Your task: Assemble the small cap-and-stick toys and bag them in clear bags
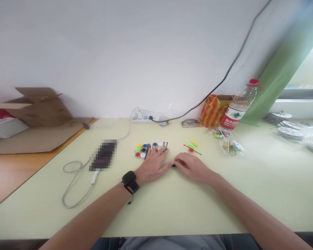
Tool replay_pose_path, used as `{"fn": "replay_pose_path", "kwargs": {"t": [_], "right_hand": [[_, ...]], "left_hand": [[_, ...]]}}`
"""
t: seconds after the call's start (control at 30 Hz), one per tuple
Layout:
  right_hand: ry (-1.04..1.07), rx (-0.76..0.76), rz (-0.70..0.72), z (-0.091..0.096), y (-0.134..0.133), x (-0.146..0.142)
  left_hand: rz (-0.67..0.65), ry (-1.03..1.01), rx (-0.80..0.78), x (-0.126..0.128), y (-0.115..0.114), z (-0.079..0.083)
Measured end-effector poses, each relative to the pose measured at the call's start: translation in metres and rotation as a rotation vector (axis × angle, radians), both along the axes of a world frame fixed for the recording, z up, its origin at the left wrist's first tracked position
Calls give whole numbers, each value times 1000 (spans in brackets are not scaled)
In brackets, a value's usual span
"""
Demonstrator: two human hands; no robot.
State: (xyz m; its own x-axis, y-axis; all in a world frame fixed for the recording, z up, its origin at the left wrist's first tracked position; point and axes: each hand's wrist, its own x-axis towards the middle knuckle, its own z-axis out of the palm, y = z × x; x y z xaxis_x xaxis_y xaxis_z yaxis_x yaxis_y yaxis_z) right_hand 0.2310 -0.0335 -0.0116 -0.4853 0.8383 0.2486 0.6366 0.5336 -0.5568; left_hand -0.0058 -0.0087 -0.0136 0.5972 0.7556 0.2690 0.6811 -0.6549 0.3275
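My left hand lies flat with its fingers spread over a group of small plastic parts. Its thumb reaches out to a small black piece on the table. Closed in a pinch, my right hand has its fingertips on that same piece, whose exact kind is too small to tell. Round coloured discs, among them a red disc and a blue disc, lie by the left fingers, with thin dark sticks partly hidden under them. Beyond my right hand lie a red pointer-like stick and a green disc.
A blurred-out phone with a looping white cable lies at left. Behind stand a power strip, glasses, a striped bag and a large bottle. Small plastic packets and stacked discs are at right; cardboard far left.
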Motion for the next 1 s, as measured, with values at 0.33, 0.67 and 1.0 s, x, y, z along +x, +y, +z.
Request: {"fn": "replay_pose_path", "kwargs": {"t": [0.33,0.67,1.0], "right_hand": [[-22,-8,20,1,-1,1],[-28,-13,34,4,-3,2],[-35,-2,-69,2,-3,2]], "left_hand": [[-1,-8,35,0,-3,4],[1,-55,59,1,-3,5],[34,-417,23,4,2,-1]]}}
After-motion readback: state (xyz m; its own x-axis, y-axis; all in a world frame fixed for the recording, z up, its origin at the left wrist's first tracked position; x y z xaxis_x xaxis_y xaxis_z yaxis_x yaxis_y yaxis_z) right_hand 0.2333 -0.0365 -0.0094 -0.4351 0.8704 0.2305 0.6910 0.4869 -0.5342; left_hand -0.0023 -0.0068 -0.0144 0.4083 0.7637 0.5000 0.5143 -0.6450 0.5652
